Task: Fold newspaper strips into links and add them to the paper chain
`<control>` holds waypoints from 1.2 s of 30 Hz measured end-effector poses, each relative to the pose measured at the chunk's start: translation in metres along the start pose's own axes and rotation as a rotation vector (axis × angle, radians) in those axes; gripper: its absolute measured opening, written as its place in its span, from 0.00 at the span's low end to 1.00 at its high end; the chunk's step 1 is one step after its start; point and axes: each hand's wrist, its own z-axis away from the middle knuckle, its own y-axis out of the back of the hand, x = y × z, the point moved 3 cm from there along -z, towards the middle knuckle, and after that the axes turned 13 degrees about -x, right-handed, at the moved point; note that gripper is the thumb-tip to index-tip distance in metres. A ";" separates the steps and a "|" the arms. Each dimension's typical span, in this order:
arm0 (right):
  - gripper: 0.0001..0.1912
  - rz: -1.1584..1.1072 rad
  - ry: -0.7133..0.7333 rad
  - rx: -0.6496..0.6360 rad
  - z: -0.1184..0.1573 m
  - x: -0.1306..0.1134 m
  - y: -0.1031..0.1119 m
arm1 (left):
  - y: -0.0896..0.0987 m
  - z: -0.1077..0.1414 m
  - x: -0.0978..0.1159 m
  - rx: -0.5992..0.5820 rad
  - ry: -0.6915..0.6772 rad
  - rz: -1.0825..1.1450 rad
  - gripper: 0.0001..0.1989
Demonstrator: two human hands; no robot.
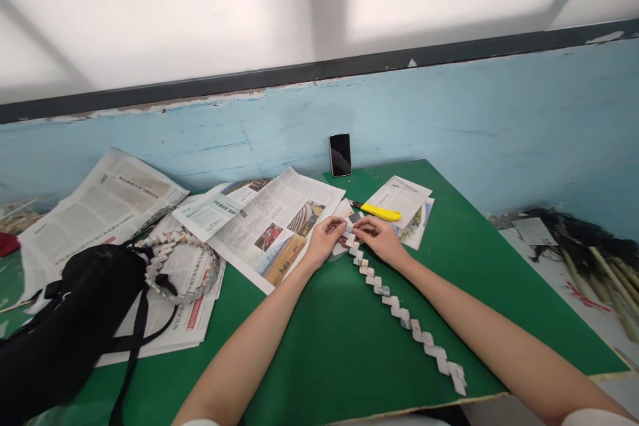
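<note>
A zigzag chain of folded paper (394,306) runs from my fingers down across the green table toward its front edge. At its far end, my left hand (325,237) pinches the chain between thumb and fingertips. Close beside it, my right hand (380,238) is closed on the same end, fingers pressed together. Just beyond my right hand lies a yellow utility knife (382,212), its tip pointing left. Small paper pieces lie partly hidden under and behind my hands.
Newspaper sheets (284,226) spread to the left. A coiled paper chain (190,293) and a black bag (84,313) lie there too. A phone (341,154) leans on the blue wall. Cut paper (402,198) lies behind the knife. Sticks (606,279) lie beyond the table's right edge.
</note>
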 end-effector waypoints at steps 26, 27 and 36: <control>0.14 0.447 0.239 -0.085 0.011 -0.024 -0.008 | 0.001 0.003 0.004 -0.087 0.014 -0.017 0.23; 0.14 0.452 0.250 -0.086 0.011 -0.024 -0.008 | 0.001 0.004 0.005 -0.085 0.022 -0.011 0.24; 0.14 0.397 0.179 -0.030 0.008 -0.016 -0.005 | 0.001 0.004 0.003 -0.123 0.078 0.103 0.25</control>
